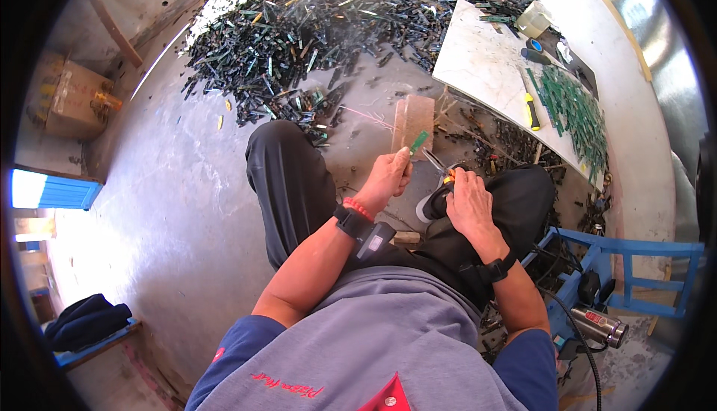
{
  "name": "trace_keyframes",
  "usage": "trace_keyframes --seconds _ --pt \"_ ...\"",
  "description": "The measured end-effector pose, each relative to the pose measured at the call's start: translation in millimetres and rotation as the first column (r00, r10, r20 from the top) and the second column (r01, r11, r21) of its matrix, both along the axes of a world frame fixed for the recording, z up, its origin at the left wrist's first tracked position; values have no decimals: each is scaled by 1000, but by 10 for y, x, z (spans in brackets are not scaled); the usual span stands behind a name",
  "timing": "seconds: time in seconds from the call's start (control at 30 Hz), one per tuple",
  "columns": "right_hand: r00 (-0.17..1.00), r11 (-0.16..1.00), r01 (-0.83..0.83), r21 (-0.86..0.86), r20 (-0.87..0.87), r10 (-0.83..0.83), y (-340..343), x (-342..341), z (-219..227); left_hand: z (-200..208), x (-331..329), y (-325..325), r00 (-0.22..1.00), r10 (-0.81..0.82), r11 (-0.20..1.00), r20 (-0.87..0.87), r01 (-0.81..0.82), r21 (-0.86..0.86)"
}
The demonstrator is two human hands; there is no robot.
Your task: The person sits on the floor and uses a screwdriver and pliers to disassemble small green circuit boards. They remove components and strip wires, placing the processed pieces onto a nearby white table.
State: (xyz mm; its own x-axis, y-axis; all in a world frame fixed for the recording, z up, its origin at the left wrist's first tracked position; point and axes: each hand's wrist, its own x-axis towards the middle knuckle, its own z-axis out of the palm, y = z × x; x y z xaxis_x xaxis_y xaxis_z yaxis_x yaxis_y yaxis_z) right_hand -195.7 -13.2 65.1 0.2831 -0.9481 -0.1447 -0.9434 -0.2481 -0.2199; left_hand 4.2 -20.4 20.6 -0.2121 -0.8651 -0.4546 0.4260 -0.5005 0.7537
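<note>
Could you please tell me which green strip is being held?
The green strip pinched in the left hand, near the metal tool; others lie on the white board or in the heap.

We see a cardboard box [77, 103] and dark cloth [86, 321] leftward, and a steel flask [600, 326] beside a blue frame [650, 246].

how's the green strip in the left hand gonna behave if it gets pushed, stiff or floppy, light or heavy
The green strip is probably fairly stiff, as it juts straight from the left hand without visible sag. It's likely light, being small and pinched near one end. A push on its free end might pivot it in that pinch.
</note>
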Motion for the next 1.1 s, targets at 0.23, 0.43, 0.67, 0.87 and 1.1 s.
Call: trace_keyframes --seconds 0.23,0.43,0.67,0.87,1.1 --pt "996 995 -59 -87 -68 53 -49 85 -119 -18 6 3 1000 -5 1000 21 5 13" --pt "986 975 -130 -179 -128 108 -73 46 -165 19 -9 9 998 -22 1000 57 22 2" --pt "994 996 -10 85 110 0 -17 131 -156 41 -11 12 996 -21 999 85 23 -26" --pt "876 959 74 273 443 -194 125 251 -334 -12 -31 12 974 -13 994 226 37 -106" --pt "608 782 97 616 585 -536 241 329 -405 -177 -109 -16 921 69 944 383 63 -322"
